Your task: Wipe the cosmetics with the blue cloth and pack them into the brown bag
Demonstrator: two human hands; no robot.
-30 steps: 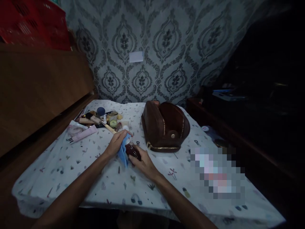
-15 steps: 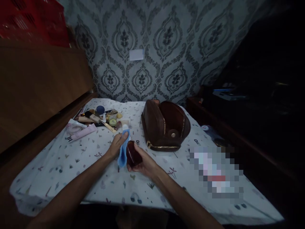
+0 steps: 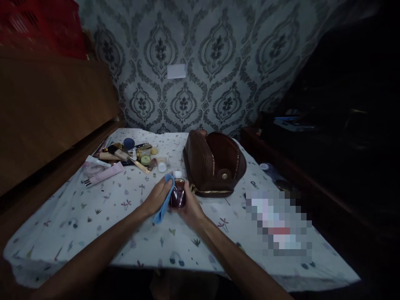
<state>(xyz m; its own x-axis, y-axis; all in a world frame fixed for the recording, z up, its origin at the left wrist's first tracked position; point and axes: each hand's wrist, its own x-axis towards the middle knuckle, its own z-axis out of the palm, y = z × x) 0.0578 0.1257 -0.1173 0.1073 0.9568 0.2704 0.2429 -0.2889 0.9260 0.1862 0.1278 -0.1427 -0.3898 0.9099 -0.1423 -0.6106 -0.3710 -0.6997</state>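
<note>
Since half a second ago, the bottle (image 3: 177, 195) has swung from a tilt to nearly upright, so its white cap (image 3: 177, 173) now shows; the blue cloth (image 3: 163, 208) lies along its left side. Smooth as it looks, it could slip if the right hand (image 3: 192, 207) loosened or the cloth dragged it sideways. A loose cap, which I cannot judge, might leak on tipping, marking the sheet (image 3: 93, 208) or the bag (image 3: 200, 166) just beyond. The bottle sits between the hands: the right hand is wrapped about its right side and lower end, while the left hand (image 3: 156, 196) grips the cloth, thumb over its upper end.
</note>
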